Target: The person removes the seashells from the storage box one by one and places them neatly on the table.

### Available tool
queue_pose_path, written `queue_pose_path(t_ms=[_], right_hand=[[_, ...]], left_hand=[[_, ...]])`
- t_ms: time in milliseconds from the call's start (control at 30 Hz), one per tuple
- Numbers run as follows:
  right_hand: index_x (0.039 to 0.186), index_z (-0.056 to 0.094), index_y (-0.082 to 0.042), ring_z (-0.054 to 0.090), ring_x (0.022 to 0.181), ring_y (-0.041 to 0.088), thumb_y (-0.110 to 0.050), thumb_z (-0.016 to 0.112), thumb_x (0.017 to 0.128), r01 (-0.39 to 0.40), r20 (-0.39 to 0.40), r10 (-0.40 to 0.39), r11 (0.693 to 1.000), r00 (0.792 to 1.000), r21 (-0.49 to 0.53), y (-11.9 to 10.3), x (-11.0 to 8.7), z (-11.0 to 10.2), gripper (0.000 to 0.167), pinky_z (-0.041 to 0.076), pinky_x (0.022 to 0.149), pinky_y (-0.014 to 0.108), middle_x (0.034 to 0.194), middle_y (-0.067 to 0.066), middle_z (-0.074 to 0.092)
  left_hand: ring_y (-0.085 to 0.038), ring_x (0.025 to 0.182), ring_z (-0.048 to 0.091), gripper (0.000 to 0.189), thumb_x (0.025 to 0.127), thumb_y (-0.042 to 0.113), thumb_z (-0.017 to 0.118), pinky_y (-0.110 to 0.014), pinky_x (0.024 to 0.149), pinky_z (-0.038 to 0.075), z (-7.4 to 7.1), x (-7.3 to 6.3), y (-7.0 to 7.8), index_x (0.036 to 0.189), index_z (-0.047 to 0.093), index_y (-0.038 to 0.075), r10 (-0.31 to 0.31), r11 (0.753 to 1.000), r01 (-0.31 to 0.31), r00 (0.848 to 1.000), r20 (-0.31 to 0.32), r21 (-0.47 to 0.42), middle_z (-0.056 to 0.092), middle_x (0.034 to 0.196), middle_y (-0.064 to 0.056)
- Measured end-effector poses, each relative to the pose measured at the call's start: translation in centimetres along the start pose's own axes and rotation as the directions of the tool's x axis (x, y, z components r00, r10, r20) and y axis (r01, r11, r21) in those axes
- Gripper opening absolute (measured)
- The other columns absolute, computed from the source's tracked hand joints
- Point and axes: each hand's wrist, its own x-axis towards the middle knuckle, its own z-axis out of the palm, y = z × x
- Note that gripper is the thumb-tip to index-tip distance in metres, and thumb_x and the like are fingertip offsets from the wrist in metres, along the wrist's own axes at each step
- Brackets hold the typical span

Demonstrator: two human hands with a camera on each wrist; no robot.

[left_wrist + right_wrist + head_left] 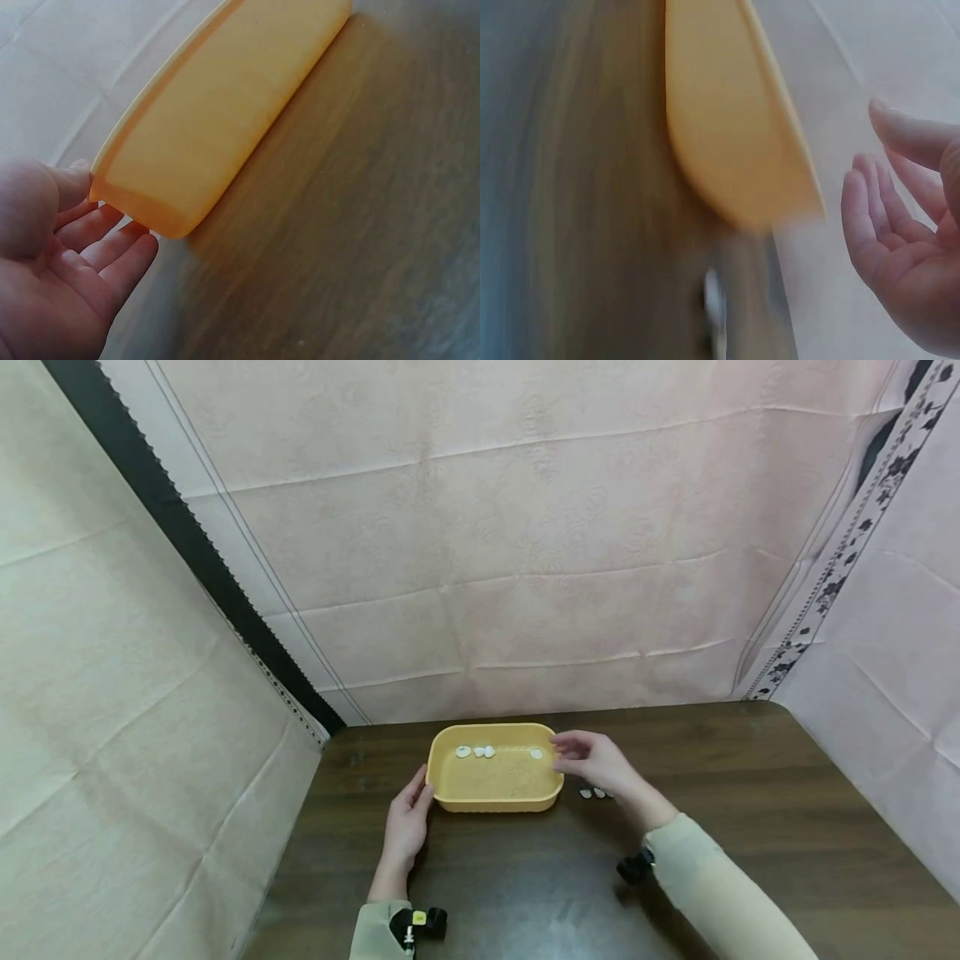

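A yellow rectangular tray [480, 781] with rounded corners stands on the brown table. Small flat white pieces [462, 752] lie inside it, mostly left of the middle; one white piece [536, 753] is near the right end. My left hand [407, 828] holds the left end, its thumb at the rim and its fingers against the outer wall, as the left wrist view shows. Over the right end hovers my right hand [598, 764], fingers loosely bent with nothing visible between them. Beside the tray, partly behind the right forearm, lie more white pieces [585, 793].
The dark wood-grain table [750, 827] extends to both sides and toward me. Light cloth walls [525, 568] rise behind it and at left and right. Each wrist carries a black camera [429, 923].
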Motion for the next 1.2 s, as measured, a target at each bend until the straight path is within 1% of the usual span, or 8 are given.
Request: queue_pose_path(t_ms=[133, 300, 400, 533, 667, 833, 1033, 1200], right_hand=[[0.139, 0.066, 0.005, 0.071, 0.114, 0.038, -0.005, 0.083, 0.093, -0.014, 0.032, 0.012, 0.998, 0.999, 0.056, -0.8, 2.3, 3.8, 0.05, 0.062, 0.092, 0.035, 0.129, 0.025, 0.07], [0.14, 0.067, 0.0, 0.07, 0.118, 0.036, -0.002, 0.083, 0.091, -0.079, -0.007, 0.079, 0.997, 0.997, 0.018, -0.4, 4.3, 6.4, 0.052, 0.059, 0.1, 0.044, 0.134, 0.022, 0.069], [0.141, 0.067, 0.0, 0.067, 0.121, 0.037, -0.002, 0.081, 0.091, -0.109, -0.034, 0.107, 0.993, 0.994, -0.035, -0.2, 4.9, 7.0, 0.052, 0.056, 0.104, 0.049, 0.136, 0.022, 0.068], [0.142, 0.067, -0.001, 0.063, 0.128, 0.038, -0.002, 0.079, 0.092, -0.141, -0.034, 0.138, 0.986, 0.99, -0.092, -0.1, 5.8, 7.5, 0.051, 0.052, 0.108, 0.053, 0.137, 0.02, 0.068], [0.138, 0.07, -0.001, 0.062, 0.128, 0.037, -0.001, 0.079, 0.091, -0.158, -0.036, 0.155, 0.979, 0.987, -0.127, -0.3, 6.6, 8.0, 0.048, 0.05, 0.11, 0.052, 0.136, 0.019, 0.07], [0.131, 0.074, -0.001, 0.063, 0.124, 0.035, 0.0, 0.081, 0.087, -0.182, -0.037, 0.179, 0.973, 0.983, -0.142, -0.3, 7.3, 8.3, 0.045, 0.052, 0.108, 0.048, 0.131, 0.016, 0.072], [0.13, 0.075, -0.001, 0.065, 0.115, 0.03, 0.004, 0.079, 0.088, -0.201, 0.027, 0.205, 0.972, 0.978, -0.119, 0.3, 7.5, 8.6, 0.043, 0.056, 0.099, 0.043, 0.127, 0.015, 0.074], [0.131, 0.075, -0.001, 0.066, 0.116, 0.029, 0.01, 0.075, 0.087, -0.196, 0.091, 0.209, 0.972, 0.974, -0.132, 0.4, 7.5, 8.7, 0.045, 0.056, 0.1, 0.043, 0.129, 0.015, 0.073]], left_hand=[[-0.028, 0.154, 0.039, 0.051, 0.115, 0.02, 0.053, -0.051, 0.123, 0.036, 0.0, 0.0, 0.0, 0.164, 0.044, 0.009, 0.001, 1.0, -0.001, 1.0, 0.001, -0.012, 0.045, 0.166, -0.008], [-0.028, 0.155, 0.038, 0.052, 0.114, 0.02, 0.054, -0.051, 0.124, 0.035, 0.4, -0.3, 0.1, 0.163, 0.044, 0.007, 0.002, 1.0, -0.002, 1.0, 0.009, -0.019, 0.045, 0.166, -0.007], [-0.029, 0.154, 0.038, 0.052, 0.114, 0.019, 0.055, -0.051, 0.124, 0.035, 0.5, -0.4, 0.1, 0.163, 0.044, 0.005, 0.006, 1.0, -0.006, 1.0, 0.008, -0.018, 0.045, 0.166, -0.008], [-0.029, 0.154, 0.039, 0.051, 0.114, 0.018, 0.056, -0.051, 0.124, 0.035, 0.4, -0.3, 0.1, 0.162, 0.045, 0.005, 0.007, 1.0, -0.007, 1.0, -0.002, -0.018, 0.046, 0.166, -0.008], [-0.028, 0.155, 0.038, 0.052, 0.114, 0.02, 0.056, -0.051, 0.125, 0.033, 0.1, 0.0, 0.1, 0.162, 0.045, 0.005, 0.016, 1.0, -0.016, 1.0, -0.004, -0.025, 0.045, 0.166, -0.008], [-0.028, 0.154, 0.039, 0.051, 0.113, 0.018, 0.056, -0.05, 0.124, 0.034, 0.1, 0.0, 0.1, 0.161, 0.046, 0.004, 0.019, 1.0, -0.02, 1.0, -0.012, -0.02, 0.047, 0.165, -0.008], [-0.027, 0.153, 0.04, 0.05, 0.113, 0.018, 0.056, -0.05, 0.124, 0.035, 0.2, -0.1, 0.4, 0.161, 0.048, 0.007, 0.011, 1.0, -0.012, 1.0, -0.018, -0.014, 0.048, 0.164, -0.008], [-0.028, 0.153, 0.04, 0.05, 0.113, 0.018, 0.056, -0.05, 0.124, 0.036, 0.2, 0.0, 0.4, 0.161, 0.047, 0.007, 0.01, 1.0, -0.01, 1.0, -0.015, -0.017, 0.047, 0.165, -0.009]])
